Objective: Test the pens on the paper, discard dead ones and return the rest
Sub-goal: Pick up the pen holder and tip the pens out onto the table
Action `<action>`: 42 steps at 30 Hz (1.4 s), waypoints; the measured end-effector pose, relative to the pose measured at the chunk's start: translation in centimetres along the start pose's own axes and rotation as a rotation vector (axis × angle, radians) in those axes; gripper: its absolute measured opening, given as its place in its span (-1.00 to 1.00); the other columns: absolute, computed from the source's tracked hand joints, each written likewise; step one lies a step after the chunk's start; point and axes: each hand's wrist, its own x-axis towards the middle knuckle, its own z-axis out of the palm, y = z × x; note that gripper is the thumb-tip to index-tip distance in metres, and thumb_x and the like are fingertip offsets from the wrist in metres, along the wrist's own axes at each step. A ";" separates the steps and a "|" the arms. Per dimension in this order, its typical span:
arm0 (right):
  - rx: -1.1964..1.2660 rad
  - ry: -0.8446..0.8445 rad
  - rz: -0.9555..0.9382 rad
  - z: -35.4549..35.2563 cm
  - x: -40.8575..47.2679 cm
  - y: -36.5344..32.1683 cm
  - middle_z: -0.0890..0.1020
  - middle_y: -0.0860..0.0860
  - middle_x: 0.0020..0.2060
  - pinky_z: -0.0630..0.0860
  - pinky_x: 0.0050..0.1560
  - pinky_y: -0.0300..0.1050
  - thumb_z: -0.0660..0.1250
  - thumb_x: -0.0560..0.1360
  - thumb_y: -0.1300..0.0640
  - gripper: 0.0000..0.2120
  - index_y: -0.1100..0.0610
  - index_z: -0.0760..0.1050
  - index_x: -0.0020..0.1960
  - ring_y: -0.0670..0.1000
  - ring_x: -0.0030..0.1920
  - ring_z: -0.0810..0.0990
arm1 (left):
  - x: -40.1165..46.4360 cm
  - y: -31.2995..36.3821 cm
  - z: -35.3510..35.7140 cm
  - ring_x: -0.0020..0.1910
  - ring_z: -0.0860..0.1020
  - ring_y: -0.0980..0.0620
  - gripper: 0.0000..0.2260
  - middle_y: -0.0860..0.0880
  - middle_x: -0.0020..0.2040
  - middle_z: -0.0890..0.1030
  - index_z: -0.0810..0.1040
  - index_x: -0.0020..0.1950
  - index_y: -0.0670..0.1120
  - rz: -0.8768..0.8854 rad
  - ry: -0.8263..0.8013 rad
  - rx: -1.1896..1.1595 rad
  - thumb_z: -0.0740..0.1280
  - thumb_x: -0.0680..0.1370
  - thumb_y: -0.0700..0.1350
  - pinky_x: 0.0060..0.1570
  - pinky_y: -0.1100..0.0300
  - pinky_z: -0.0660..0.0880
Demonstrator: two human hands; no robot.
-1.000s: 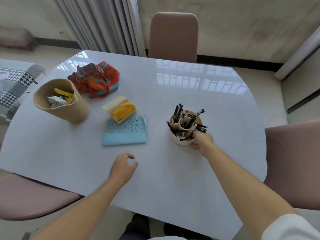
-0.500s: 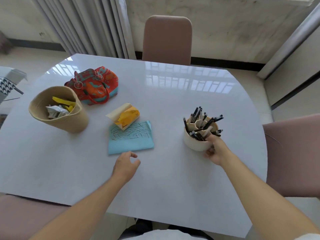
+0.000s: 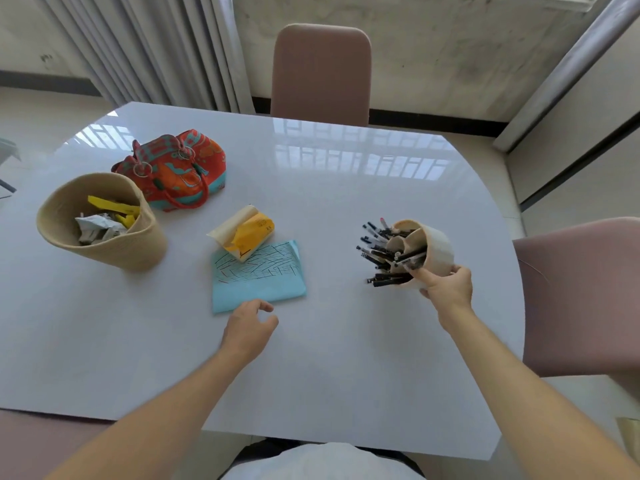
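A cream pen holder [image 3: 437,251] is tipped over to the left, its mouth facing the middle of the table, with several dark pens [image 3: 384,254] sticking out of it. My right hand [image 3: 445,287] grips the holder from below and behind. A blue sheet of paper [image 3: 258,280] covered in scribbled lines lies at the table's centre. My left hand [image 3: 250,325] hovers just in front of the paper's near edge, fingers loosely curled and holding nothing. A woven basket [image 3: 138,242] with crumpled paper and yellow scraps stands at the left.
A yellow notepad [image 3: 247,233] with a curled cover rests on the paper's far edge. A red patterned bag [image 3: 176,169] sits behind the basket. Pink chairs stand at the far side [image 3: 320,74] and at the right [image 3: 581,292] of the white table [image 3: 346,358].
My right hand has tipped the pen holder from upright onto its side, mouth to the left, so the pens slide outward. My left hand stays near the paper's front edge.
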 end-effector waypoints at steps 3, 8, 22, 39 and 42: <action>-0.257 0.095 -0.151 0.0 -0.3 -0.3 0.48 0.02 0.14 0.62 0.09 0.08 0.71 0.08 -0.13 -0.15 0.11 0.36 0.19 0.07 0.13 0.56 | 0.0 0.2 0.4 0.16 0.50 0.06 -0.86 0.11 0.09 0.54 0.57 0.04 0.08 -0.007 -0.005 0.008 0.38 0.49 -0.02 0.12 0.10 0.44; -0.379 0.134 -0.288 1.5 -0.5 0.3 0.37 0.01 0.14 0.53 0.18 0.01 0.72 0.06 -0.19 -0.08 0.12 0.32 0.20 0.09 0.22 0.43 | -0.2 0.5 1.3 0.15 0.50 0.04 -0.85 0.10 0.09 0.54 0.56 0.05 0.07 -0.012 -0.014 0.036 0.37 0.49 -0.01 0.13 0.08 0.44; -0.576 0.173 -0.699 3.0 -1.7 1.7 0.34 0.07 0.18 0.54 -0.19 -0.01 0.64 0.22 0.02 -0.23 0.15 0.28 0.25 0.16 0.19 0.36 | -0.4 3.6 5.8 -0.13 0.55 0.17 -0.36 0.07 0.28 0.35 0.30 0.46 0.06 0.060 -0.150 0.064 0.44 0.43 0.06 0.10 0.05 0.53; -0.588 0.190 -1.026 -4.2 1.2 0.0 0.44 0.28 0.23 0.60 -0.03 0.06 0.63 0.25 0.22 -0.22 0.17 0.26 0.33 0.27 0.26 0.42 | -0.4 4.6 9.2 -0.26 0.52 0.08 -0.30 0.07 0.41 0.16 0.20 0.49 0.08 0.080 -0.052 0.241 0.48 0.45 -0.03 -0.30 0.19 0.51; -0.444 0.225 -0.923 -5.2 2.3 -0.4 0.39 0.20 0.25 0.64 0.03 0.04 0.64 0.25 0.18 -0.23 0.22 0.32 0.33 0.18 0.30 0.40 | -0.6 4.8 9.5 -0.22 0.54 0.06 -0.30 0.07 0.43 0.15 0.19 0.50 0.08 0.061 -0.036 0.245 0.48 0.46 -0.03 -0.23 0.13 0.58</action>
